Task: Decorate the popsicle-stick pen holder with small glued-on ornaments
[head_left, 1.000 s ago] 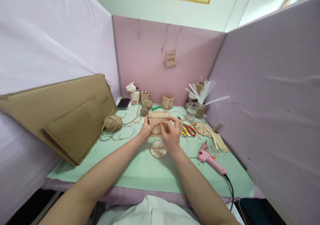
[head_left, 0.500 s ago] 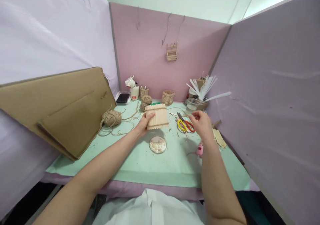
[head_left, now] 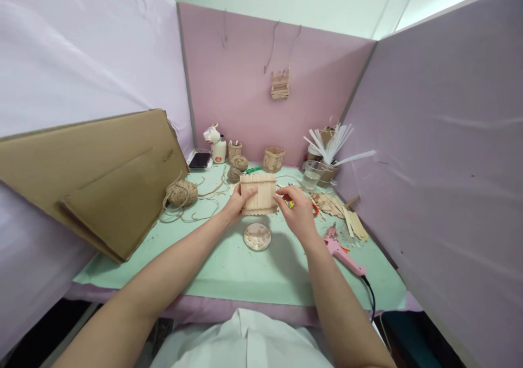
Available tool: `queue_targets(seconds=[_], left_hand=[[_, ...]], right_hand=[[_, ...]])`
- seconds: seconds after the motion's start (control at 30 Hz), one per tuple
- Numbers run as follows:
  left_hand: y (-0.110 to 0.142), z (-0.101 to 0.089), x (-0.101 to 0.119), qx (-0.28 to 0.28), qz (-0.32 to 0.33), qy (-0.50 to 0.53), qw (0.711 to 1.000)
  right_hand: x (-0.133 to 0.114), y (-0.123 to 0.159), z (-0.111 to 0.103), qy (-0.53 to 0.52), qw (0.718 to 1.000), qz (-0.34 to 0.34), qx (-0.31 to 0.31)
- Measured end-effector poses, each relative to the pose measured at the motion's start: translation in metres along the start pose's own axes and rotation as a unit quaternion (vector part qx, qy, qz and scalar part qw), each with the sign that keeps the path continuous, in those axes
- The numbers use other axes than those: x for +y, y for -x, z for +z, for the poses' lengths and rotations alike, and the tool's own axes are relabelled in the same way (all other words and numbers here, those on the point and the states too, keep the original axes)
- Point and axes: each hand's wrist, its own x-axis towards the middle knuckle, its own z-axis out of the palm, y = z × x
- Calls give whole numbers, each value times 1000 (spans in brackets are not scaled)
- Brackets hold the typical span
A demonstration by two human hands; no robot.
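Observation:
My left hand [head_left: 236,203] grips the left side of a panel of pale craft sticks [head_left: 265,195], thumb across its front. Bands of twine run along the panel's top and bottom edges. My right hand [head_left: 295,207] is closed in a pinch at the panel's right edge; whatever lies between its fingertips is too small to make out. Behind that hand, scissors with red and yellow handles [head_left: 315,209] are mostly hidden. Below the panel sits a small round dish [head_left: 257,237] with pale bits in it.
A ball of twine [head_left: 182,193] with loose strands lies left, beside leaning cardboard [head_left: 114,188]. On the right are a pink glue gun [head_left: 345,256] with its cord, loose craft sticks [head_left: 356,225], a clear cup [head_left: 311,175] and white strips [head_left: 333,145]. A woven pot [head_left: 273,159] stands behind.
My right hand has moved left from beyond the scissors to the panel's right edge, uncovering the glue gun. The panel has shifted slightly right and down and sits more level.

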Motion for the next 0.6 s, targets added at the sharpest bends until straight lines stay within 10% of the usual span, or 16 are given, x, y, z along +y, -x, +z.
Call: queue_targets(seconds=[0.6], left_hand=[[-18, -14, -28, 7, 174, -241, 955]], right_hand=[[26, 15, 57, 3, 998, 44, 34]])
